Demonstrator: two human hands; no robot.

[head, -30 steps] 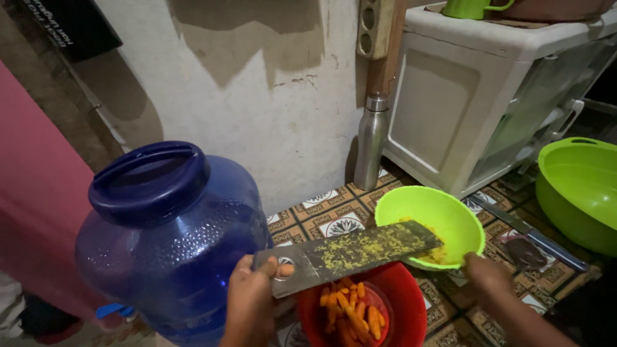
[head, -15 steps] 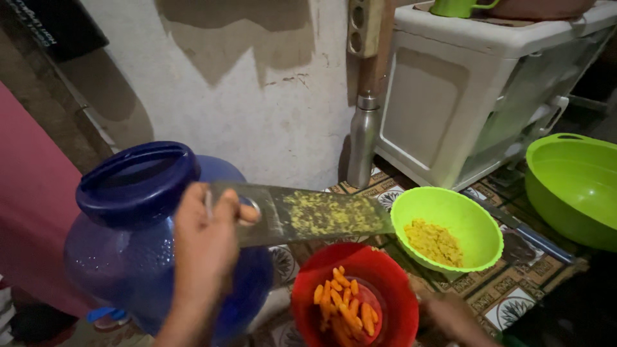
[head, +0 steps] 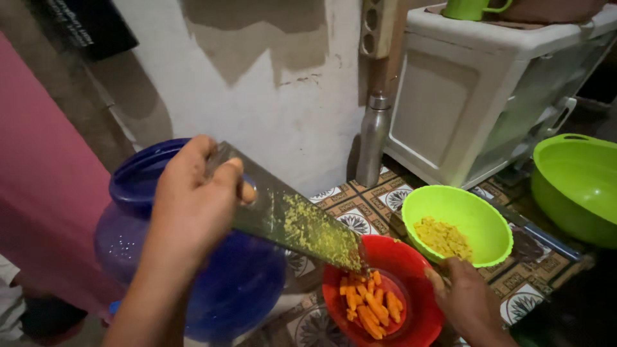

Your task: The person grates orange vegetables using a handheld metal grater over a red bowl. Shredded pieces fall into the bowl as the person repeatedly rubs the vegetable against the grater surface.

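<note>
A large blue water jug blocks the near left. Open patterned floor lies between it, the red bowl, the light green bowl and the far steel bottle.

A rough white plastered wall rises behind the gripped grater, with darker grey patches near its top. Left of the grip stands a pink surface. Below and to the right of the grip, the floor is laid with brown tiles patterned in white floral motifs. A metal flask stands upright against the wall, to the right of the grip. Further right sits a white plastic cabinet, with a green jug on top. The light is dim, and shadow fills the far right corner.
</note>
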